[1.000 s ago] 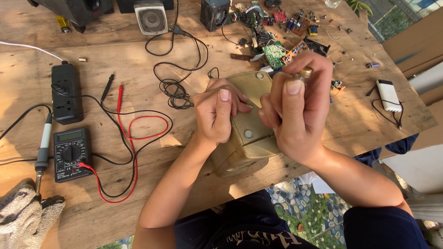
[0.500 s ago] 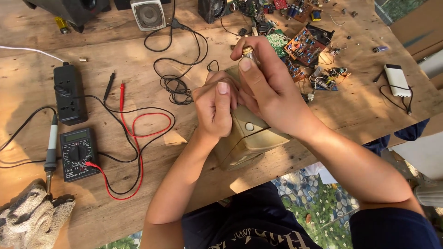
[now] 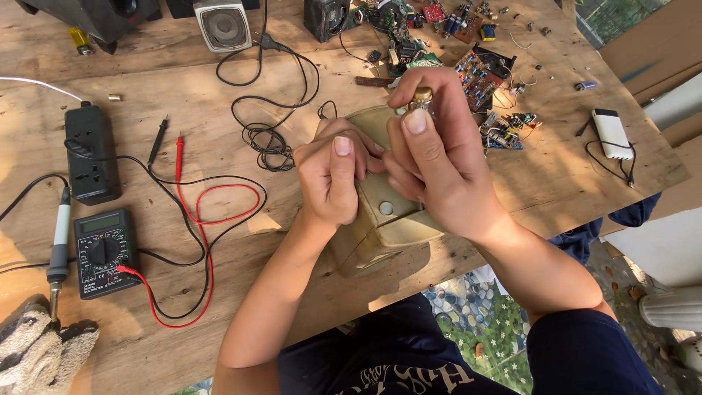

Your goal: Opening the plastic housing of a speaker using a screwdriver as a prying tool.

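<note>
At the far left, near the table edge, a grey woven cloth [image 3: 33, 351] lies under the tip of a soldering iron with a pale handle [image 3: 58, 245]. Just beside it to the right sits a black digital multimeter with a round dial [image 3: 102, 252], and its red test lead [image 3: 201, 241] and black test lead [image 3: 157, 146] run in loops over the worn wooden table [image 3: 219, 88]. Above the multimeter you have a black power strip [image 3: 91, 150]. Farther back stands a small grey speaker with a round grille [image 3: 223, 22], and a tangled black cable [image 3: 270, 135] goes from it toward your hands.

In the middle, your left hand [image 3: 333, 179] is clenched on the top left side of a beige plastic box-shaped casing [image 3: 384, 219], which rests at the near edge of the table, partly over your lap. The thumb points up and the fingers press on the casing.

Your right hand [image 3: 439, 164] is closed around a small cylinder part with a brass-coloured cap [image 3: 422, 95], held upright between thumb and fingers just above the far end of the casing. I cannot tell what this part is exactly.

To the right, several loose circuit boards with coloured components [image 3: 486, 80] are scattered, and near the right edge lies a white rectangular device with a black cord [image 3: 613, 135].
</note>
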